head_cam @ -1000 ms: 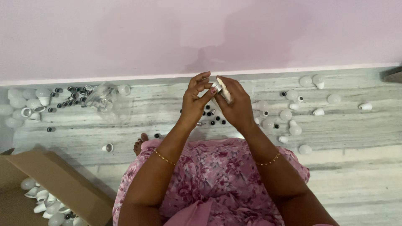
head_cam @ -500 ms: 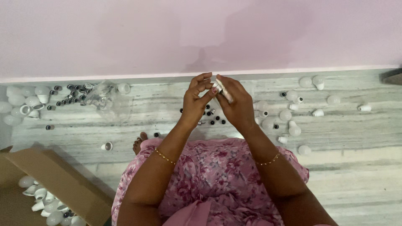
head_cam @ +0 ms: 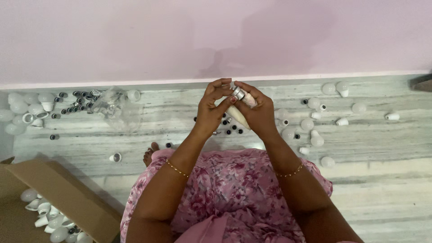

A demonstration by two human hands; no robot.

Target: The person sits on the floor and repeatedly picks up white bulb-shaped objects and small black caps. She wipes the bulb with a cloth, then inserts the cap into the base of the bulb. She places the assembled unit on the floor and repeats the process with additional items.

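Note:
My right hand (head_cam: 258,112) grips a white bulb body (head_cam: 237,115), held slanted with its metal screw cap (head_cam: 238,93) pointing up and away. My left hand (head_cam: 210,108) pinches that cap with thumb and fingertips. Both hands are raised above the grey marble floor (head_cam: 171,135), over a small scatter of dark caps (head_cam: 229,128). Most of the bulb body is hidden inside my right palm.
White bulb domes and housings (head_cam: 312,126) lie loose on the floor at the right. More white parts (head_cam: 27,112), dark caps (head_cam: 76,105) and a clear plastic bag (head_cam: 112,108) lie at the left. An open cardboard box (head_cam: 63,198) with white parts sits at the lower left. A pink wall (head_cam: 216,40) rises behind.
The bulb has been turned in my hands: its metal cap now shows at the top and the white body tilts down between my palms. My arms stay in place.

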